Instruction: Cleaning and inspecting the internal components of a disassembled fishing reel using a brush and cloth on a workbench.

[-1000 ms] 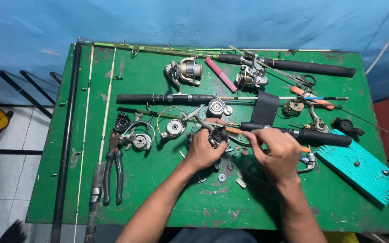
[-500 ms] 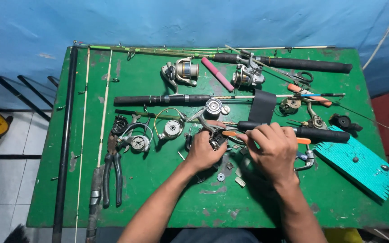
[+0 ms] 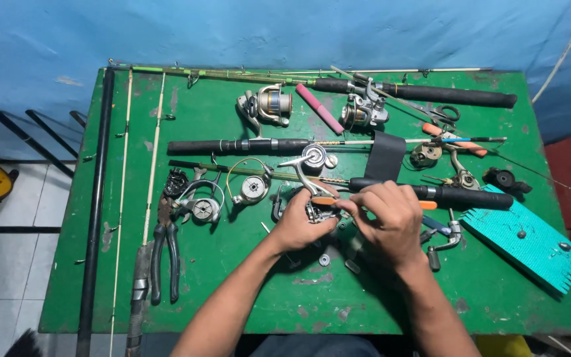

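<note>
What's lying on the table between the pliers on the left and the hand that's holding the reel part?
In the head view, between the pliers and the left hand lie two loose reel spools with wire bails; below them the green table is bare.

A fishing-tackle repair workshop is indicated by a worn green workbench [image 3: 232, 291] on which rods [image 3: 431, 94], spinning reels [image 3: 266, 104] and loose reel parts [image 3: 252, 188] are spread; pliers [image 3: 164, 251] and scissors [image 3: 444, 114] are laid alongside; a blue tarpaulin [image 3: 266, 33] is hung behind.
</note>
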